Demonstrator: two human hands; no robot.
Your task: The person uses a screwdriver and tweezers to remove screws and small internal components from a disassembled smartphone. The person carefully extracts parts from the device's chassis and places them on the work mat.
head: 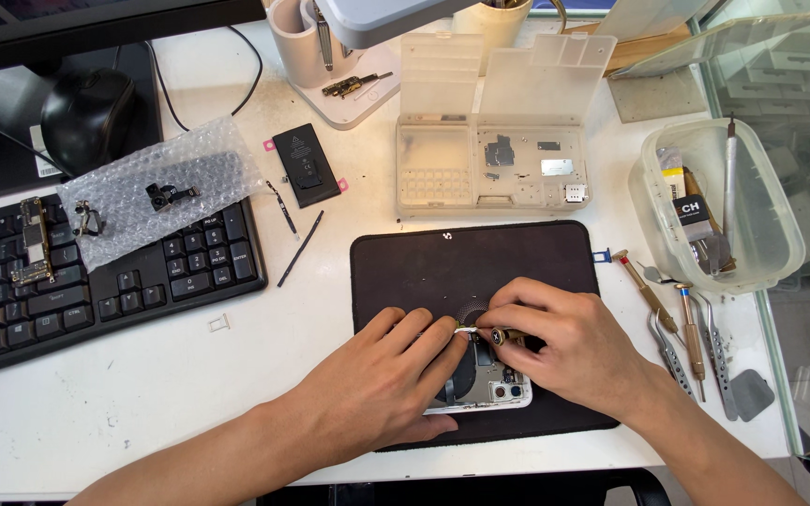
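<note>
Your left hand (382,379) curls over the opened phone (491,382) on the near part of the dark mat (405,267), pinning it steady, while your right hand (564,342) pinches a small screwdriver (499,334) against its frame; spare tools (691,342) wait right.

Matt black work mat (396,262), faintly textured, under an opened phone (489,384) with a glossy white shell and bare metal inside. Smooth white tabletop (142,394), slightly scuffed. Clear bubble wrap (157,187), crinkled and shiny, over a matt black plastic keyboard (142,290). Translucent, frosted plastic parts box (489,159) holding small metal plates. Cloudy, soft-looking plastic tub (771,253). Polished steel tweezers (669,354) beside a screwdriver (691,337) with a dull brass-toned metal handle. Glossy black battery (305,165). Matt black plastic mouse (86,117).
</note>
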